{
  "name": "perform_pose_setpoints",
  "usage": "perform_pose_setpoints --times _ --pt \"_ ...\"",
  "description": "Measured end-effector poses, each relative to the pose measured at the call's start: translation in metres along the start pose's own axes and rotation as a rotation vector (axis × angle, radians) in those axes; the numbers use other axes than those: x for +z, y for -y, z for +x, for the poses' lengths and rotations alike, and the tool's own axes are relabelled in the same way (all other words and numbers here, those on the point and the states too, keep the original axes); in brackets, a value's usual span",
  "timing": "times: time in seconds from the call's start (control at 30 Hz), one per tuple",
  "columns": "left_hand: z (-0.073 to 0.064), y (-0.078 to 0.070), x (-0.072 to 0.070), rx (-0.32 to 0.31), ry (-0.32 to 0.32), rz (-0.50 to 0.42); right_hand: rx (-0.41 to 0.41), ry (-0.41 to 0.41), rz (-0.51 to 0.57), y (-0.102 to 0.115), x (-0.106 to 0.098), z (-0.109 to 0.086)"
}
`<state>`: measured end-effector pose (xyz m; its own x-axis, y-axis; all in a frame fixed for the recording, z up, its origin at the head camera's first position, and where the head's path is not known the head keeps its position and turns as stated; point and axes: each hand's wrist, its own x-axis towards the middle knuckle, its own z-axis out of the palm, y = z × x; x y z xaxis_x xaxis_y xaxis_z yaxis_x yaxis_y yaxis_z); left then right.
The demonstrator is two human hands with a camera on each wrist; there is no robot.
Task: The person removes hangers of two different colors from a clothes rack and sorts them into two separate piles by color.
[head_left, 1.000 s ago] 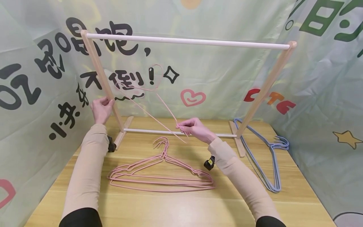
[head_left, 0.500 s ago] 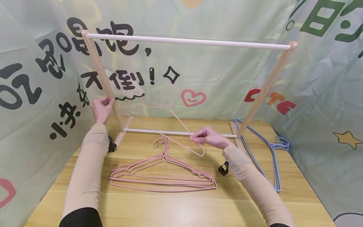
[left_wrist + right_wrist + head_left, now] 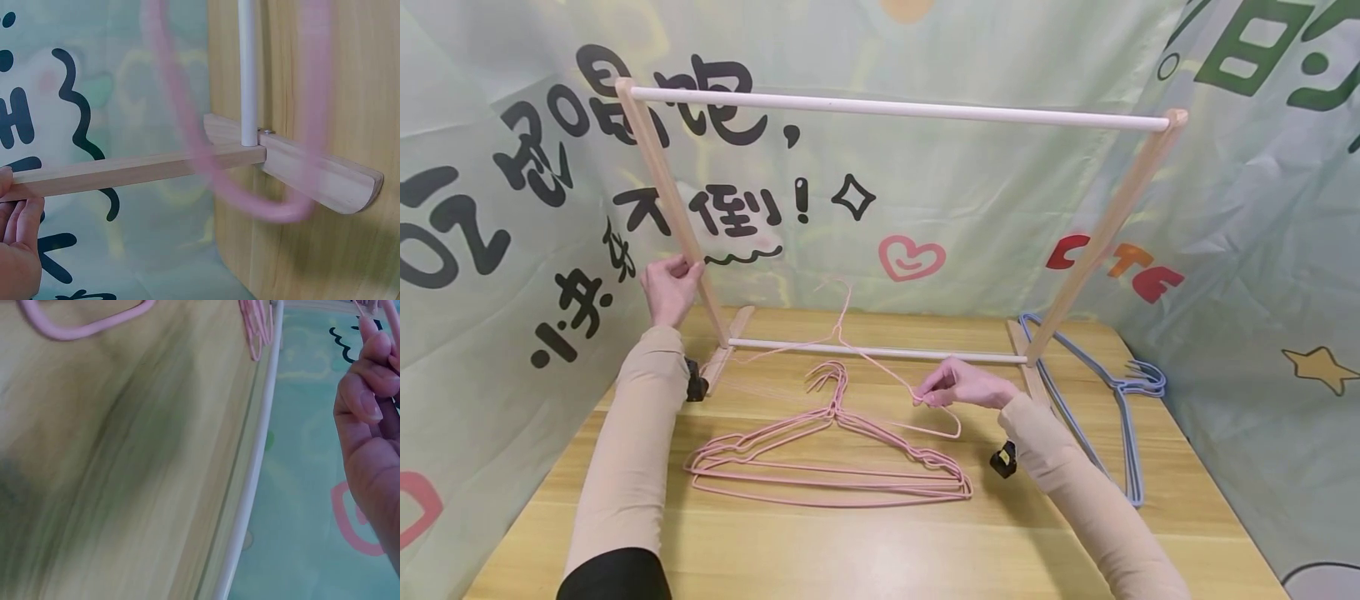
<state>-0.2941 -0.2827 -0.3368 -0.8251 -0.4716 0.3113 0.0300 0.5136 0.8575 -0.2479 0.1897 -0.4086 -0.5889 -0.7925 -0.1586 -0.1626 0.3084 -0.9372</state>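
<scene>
My left hand (image 3: 670, 290) grips the left wooden post (image 3: 672, 200) of a small clothes rack, low down; in the left wrist view, my fingers are around that post (image 3: 125, 175). My right hand (image 3: 964, 385) pinches a thin pink clothes hanger (image 3: 876, 361) near its right shoulder, in front of the rack's lower bar. The held hanger is tilted, its hook towards the back. A blurred pink hanger end (image 3: 275, 211) crosses the left wrist view. Below lie several pink hangers (image 3: 835, 410) stacked on the table, hooks pointing to the rack.
The rack's white top bar (image 3: 895, 109) spans above, and its white lower bar (image 3: 880, 353) runs near the table (image 3: 820, 558). Several blue hangers (image 3: 1126, 433) lie by the right foot. A printed cloth (image 3: 985, 200) hangs behind and at both sides.
My right hand has moved right and down with the pink hanger, whose hook dropped from between the rack's posts to near the lower bar. The left hand stays on the post.
</scene>
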Motion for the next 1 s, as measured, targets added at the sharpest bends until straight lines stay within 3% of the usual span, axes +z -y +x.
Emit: perform_pose_setpoints --times 0.43,0.77,1.0 --pt "0.000 -0.001 0.000 -0.006 0.004 0.003 -0.030 0.183 0.048 -0.026 0.011 -0.008" --pt "0.000 0.000 0.000 -0.010 0.003 -0.001 -0.021 0.231 0.073 -0.037 0.021 -0.011" --pt "0.000 -0.001 -0.001 -0.016 0.010 -0.011 0.018 0.208 0.076 -0.040 0.025 -0.010"
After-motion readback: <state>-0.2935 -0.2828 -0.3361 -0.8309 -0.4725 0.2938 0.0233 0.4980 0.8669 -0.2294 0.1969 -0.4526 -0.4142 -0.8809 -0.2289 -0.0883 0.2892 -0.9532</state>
